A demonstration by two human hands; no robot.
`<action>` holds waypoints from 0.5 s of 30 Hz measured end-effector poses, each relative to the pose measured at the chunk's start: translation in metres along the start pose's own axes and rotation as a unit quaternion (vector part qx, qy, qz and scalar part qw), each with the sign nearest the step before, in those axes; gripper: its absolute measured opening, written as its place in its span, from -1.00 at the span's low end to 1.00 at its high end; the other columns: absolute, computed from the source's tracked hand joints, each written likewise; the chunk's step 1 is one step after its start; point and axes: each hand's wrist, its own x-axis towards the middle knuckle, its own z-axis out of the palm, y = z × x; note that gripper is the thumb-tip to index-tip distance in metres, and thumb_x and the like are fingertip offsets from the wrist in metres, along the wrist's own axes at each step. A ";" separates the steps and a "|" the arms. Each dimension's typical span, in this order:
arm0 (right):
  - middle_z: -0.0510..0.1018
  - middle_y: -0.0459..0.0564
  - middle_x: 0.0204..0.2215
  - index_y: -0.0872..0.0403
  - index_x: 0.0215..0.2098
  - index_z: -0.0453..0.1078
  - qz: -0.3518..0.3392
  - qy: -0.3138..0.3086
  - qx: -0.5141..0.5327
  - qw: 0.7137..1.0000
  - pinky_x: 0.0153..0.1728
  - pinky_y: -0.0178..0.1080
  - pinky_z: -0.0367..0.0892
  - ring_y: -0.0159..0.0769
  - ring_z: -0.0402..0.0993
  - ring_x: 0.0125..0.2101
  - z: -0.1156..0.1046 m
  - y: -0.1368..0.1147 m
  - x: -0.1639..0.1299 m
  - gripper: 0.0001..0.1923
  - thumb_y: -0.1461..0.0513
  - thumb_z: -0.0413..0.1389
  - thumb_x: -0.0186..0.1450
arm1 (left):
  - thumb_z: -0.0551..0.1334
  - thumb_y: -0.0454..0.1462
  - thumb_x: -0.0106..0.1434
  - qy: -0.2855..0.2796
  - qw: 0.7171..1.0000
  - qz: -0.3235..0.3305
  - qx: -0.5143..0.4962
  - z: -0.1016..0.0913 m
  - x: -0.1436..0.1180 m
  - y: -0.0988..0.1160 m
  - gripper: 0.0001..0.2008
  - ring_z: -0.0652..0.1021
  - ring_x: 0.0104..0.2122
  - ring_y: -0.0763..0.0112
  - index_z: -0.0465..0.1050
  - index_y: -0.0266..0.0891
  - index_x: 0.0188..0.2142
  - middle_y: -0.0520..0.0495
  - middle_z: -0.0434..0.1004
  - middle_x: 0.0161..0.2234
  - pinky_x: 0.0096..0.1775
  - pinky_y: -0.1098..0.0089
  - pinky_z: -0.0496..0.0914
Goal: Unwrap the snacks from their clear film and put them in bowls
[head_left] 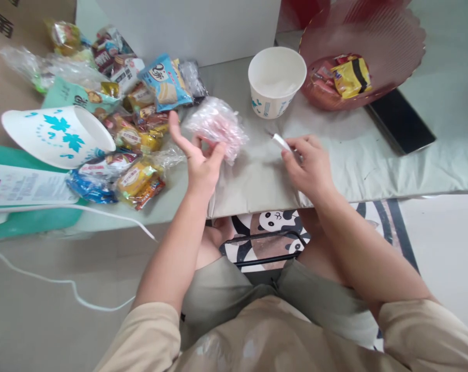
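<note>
My left hand is raised over the table with its fingers spread, touching a crinkled clear plastic bag with pink content. My right hand pinches a small white wrapped piece just right of the bag. A white paper bowl stands upright behind my right hand. A heap of wrapped snacks lies left of my left hand.
A red translucent dish with wrapped candies sits at the back right, with a black phone beside it. A second paper bowl lies on its side at left, above a teal box. A white cable hangs below.
</note>
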 end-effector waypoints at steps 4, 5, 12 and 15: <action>0.56 0.08 -0.24 0.05 -0.07 0.55 -0.024 -0.007 -0.060 0.998 -0.20 -0.13 0.36 -0.17 0.47 -0.25 0.002 0.017 0.009 -0.70 0.13 0.09 0.33 | 0.47 -0.04 0.12 -0.064 0.980 0.118 0.145 0.003 -0.009 -0.015 -0.37 0.46 0.15 0.11 0.34 0.01 0.14 -0.12 0.40 0.10 0.13 0.16 0.40; 0.56 0.08 -0.23 0.04 -0.07 0.54 -0.030 -0.013 -0.067 0.997 -0.20 -0.13 0.36 -0.16 0.47 -0.25 0.003 0.019 0.009 -0.71 0.12 0.10 0.33 | 0.46 -0.05 0.13 -0.077 0.968 0.144 0.190 0.001 -0.009 -0.018 -0.42 0.46 0.15 0.10 0.36 -0.03 0.10 -0.12 0.41 0.08 0.16 0.14 0.39; 0.54 0.17 -0.20 0.03 -0.11 0.50 0.041 0.041 -0.148 0.987 -0.11 0.03 0.33 0.03 0.46 -0.14 -0.015 0.041 0.018 -0.72 0.06 0.08 0.37 | 0.40 -0.07 0.21 0.022 0.932 0.184 0.312 -0.020 0.004 -0.021 -0.52 0.51 0.04 0.20 0.32 -0.09 0.04 -0.11 0.45 -0.01 0.06 0.22 0.42; 0.53 0.22 -0.15 0.04 -0.11 0.48 0.056 0.087 -0.169 0.980 -0.01 0.19 0.26 0.16 0.41 -0.01 -0.026 0.056 0.026 -0.72 0.06 0.09 0.36 | 0.38 -0.07 0.25 0.029 0.945 0.139 0.294 -0.019 0.002 -0.017 -0.58 0.55 -0.16 0.33 0.35 -0.10 0.02 -0.04 0.50 -0.18 -0.14 0.35 0.42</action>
